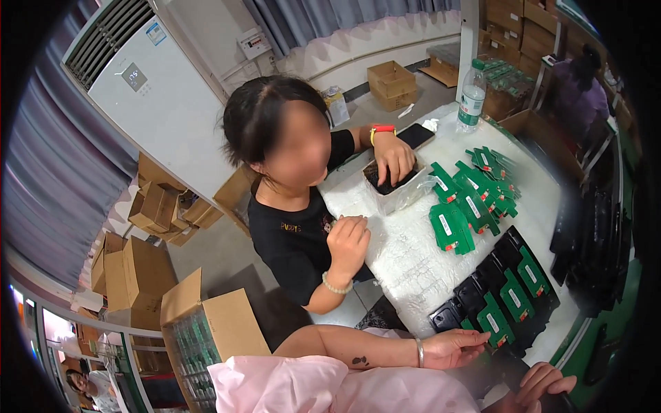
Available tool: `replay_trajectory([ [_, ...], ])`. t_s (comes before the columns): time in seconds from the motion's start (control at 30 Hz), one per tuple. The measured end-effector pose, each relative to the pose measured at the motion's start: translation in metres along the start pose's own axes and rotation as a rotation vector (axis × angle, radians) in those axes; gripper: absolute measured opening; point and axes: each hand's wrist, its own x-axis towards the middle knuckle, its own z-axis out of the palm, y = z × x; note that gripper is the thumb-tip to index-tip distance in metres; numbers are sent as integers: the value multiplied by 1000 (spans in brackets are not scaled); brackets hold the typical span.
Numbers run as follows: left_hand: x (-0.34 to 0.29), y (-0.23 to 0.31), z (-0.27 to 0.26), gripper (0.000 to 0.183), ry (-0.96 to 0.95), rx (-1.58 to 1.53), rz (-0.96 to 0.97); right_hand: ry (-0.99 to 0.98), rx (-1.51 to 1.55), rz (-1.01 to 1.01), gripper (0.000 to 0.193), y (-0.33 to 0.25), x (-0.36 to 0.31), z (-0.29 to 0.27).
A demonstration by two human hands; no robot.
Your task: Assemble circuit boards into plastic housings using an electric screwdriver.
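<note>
My left hand (pixel 453 349) is reaching to the right with fingers half bent and close together, its fingertips being just at the near end of a flat green circuit board with a white label (pixel 493 320). This board is lying on the row of black plastic cases (pixel 471 292), at the near right of the white-covered table (pixel 406 265). Whether I am pinching it, I cannot tell. My right hand (pixel 545 385) is curling its fingers at the near right; its hold I cannot tell.
</note>
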Motion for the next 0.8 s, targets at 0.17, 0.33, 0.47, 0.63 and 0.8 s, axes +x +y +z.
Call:
replay_trajectory([
  [0.17,4,-3,0,15,33,-34,-9,203,-108,-48,32,5,-5,13],
  [0.33,3,-11,3,15,43,-55,-73,187,14,-81,28,2,-8,14],
  [0.47,0,-8,1,25,-194,26,-63,30,74,-61,31,9,-20,-28],
  [0.63,-39,-2,-18,37,-138,454,85,229,-56,149,34,28,-3,-8],
  [0.8,-33,0,-4,38,122,114,-262,236,-187,331,30,28,-20,-21],
])
